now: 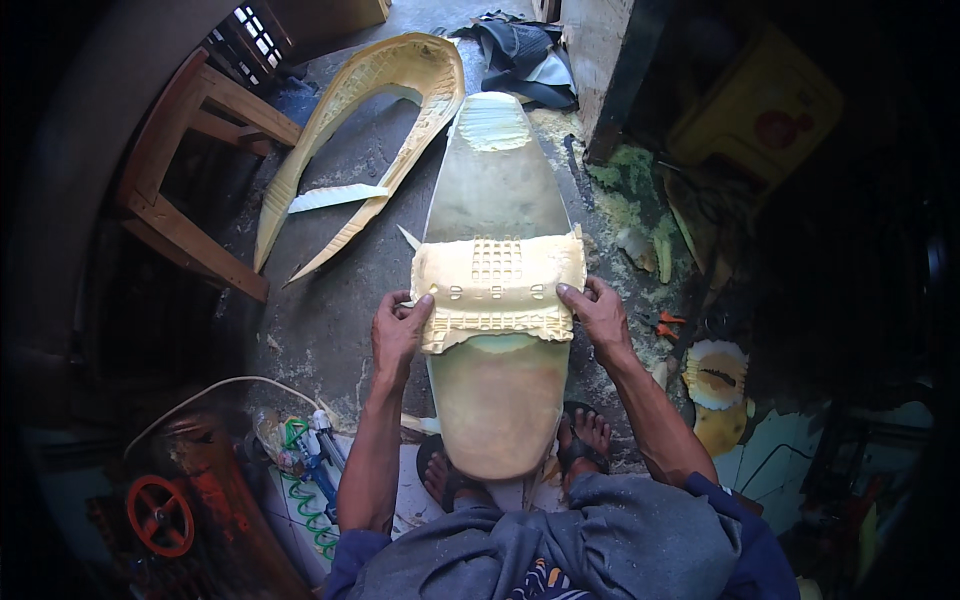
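A pale yellow foam piece [500,268] with a moulded grid of square hollows and rough torn edges lies across the middle of a long tapered board [500,410]. My left hand [400,325] grips the foam's left edge, thumb on top and fingers curled underneath. At the right edge, my right hand [598,315] pinches it in the same way. The board runs away from me between my feet, its narrower far end coated with a rough, pale yellow patch. What the foam covers on the board is hidden.
Ahead on the left, a large horseshoe-shaped foam piece [435,75] lies near a wooden frame [165,205]. Dark fabric [525,60] is heaped at the back. Orange-handled pliers [667,325] and foam scraps [715,375] lie right; a green coiled hose [305,500] lies lower left.
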{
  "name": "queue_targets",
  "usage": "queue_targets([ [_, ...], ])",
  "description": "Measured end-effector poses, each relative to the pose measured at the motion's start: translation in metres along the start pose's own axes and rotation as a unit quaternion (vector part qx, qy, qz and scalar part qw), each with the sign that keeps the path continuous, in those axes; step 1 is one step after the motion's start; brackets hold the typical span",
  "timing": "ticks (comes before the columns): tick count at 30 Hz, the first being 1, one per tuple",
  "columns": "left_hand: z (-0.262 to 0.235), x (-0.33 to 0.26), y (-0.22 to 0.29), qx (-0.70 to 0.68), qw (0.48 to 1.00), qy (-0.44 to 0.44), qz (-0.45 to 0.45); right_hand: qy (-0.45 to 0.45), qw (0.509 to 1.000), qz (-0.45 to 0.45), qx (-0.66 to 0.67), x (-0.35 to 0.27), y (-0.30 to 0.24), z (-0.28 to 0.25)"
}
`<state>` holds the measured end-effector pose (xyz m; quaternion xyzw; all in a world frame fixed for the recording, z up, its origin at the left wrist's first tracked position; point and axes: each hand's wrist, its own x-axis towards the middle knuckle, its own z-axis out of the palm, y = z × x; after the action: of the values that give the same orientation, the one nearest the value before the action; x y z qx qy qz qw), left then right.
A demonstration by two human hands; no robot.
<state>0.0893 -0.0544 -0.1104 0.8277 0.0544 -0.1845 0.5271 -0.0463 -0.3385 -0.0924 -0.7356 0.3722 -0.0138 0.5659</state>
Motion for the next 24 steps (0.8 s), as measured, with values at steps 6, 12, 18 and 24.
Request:
queue_targets([
  [6, -0.001, 0.001, -0.003, 0.032, 0.999, 0.005, 0.005, -0.011, 1.0, 0.004, 0.0, 0.005, 0.007, -0.001],
  [12, -0.005, 0.002, 0.005, 0.116, 0.993, 0.007, 0.001, 0.018, 0.998, 0.026, -0.048, 0.013, 0.004, -0.002],
  [18, -0.01, 0.002, 0.017, 0.18, 0.984, -0.013, 0.009, -0.012, 0.999, 0.033, 0.004, 0.009, -0.002, -0.008],
  [24, -0.007, -0.006, 0.031, 0.2, 0.98, 0.003, 0.01, 0.036, 0.999, 0.026, -0.026, -0.003, -0.005, -0.002],
])
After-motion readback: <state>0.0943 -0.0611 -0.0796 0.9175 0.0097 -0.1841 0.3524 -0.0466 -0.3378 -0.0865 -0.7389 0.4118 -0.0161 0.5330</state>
